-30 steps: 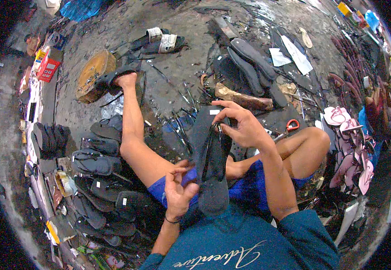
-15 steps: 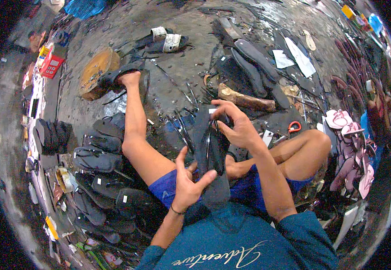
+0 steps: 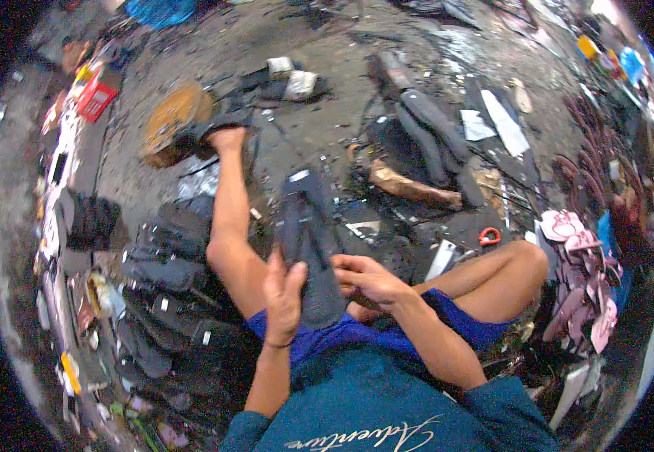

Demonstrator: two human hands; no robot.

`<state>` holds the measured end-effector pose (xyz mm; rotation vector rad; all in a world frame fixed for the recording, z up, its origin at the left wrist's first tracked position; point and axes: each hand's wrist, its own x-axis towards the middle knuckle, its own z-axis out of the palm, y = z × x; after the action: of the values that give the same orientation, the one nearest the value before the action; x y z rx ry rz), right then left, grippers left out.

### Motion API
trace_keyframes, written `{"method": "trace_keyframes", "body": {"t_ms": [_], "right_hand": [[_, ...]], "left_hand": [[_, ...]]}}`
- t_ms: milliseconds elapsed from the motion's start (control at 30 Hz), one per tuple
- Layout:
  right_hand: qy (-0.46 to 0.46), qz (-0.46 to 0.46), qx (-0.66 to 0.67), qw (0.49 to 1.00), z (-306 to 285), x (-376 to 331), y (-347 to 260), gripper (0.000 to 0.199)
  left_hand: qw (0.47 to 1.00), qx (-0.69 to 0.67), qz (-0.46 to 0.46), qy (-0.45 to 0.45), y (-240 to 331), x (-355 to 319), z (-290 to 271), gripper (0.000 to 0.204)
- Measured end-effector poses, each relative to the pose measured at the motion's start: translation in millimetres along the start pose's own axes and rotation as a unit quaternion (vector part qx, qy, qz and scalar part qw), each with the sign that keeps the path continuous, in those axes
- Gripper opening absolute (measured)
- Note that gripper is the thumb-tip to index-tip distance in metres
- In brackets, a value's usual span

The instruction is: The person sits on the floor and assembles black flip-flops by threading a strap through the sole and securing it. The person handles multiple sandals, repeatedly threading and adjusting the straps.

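Dark flip-flop sole (image 3: 310, 248) sits upright between our two hands, its lower end over our blue shorts (image 3: 357, 335) and its far end out over the littered floor. Left of the sole lies the stack of dark sandals (image 3: 165, 282), bigger than anything we're holding. Our left hand (image 3: 283, 294) presses flat against the sole's left edge, fingers together. Our right hand (image 3: 368, 279) (a bit blurry) has its fingers curled at the sole's right edge. Orange-handled scissors (image 3: 489, 236) lie well right of it.
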<state>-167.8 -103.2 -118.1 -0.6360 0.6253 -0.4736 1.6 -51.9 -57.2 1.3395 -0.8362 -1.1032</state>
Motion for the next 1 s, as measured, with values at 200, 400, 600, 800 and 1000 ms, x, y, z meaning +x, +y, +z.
{"method": "trace_keyframes", "body": {"t_ms": [200,400,600,800,1000], "right_hand": [[0.248,-0.171,-0.588,0.751,-57,91,-109,0.035],[0.543,-0.016,-0.678,0.494,-253,86,-168,0.054],[0.419,0.036,-0.774,0.473,-252,74,-150,0.07],[0.372,-0.343,-0.626,0.593,-173,113,-125,0.049],[-0.052,-0.45,-0.596,0.663,27,87,-29,0.034]], "left_hand": [[0.899,0.331,0.103,0.266,39,-15,-156,0.057],[0.868,0.348,-0.038,0.352,139,-140,-281,0.063],[0.811,0.433,0.028,0.391,130,-97,-194,0.061],[0.955,0.267,0.077,0.102,34,30,-59,0.061],[0.963,0.134,0.063,0.227,-5,73,-84,0.05]]}}
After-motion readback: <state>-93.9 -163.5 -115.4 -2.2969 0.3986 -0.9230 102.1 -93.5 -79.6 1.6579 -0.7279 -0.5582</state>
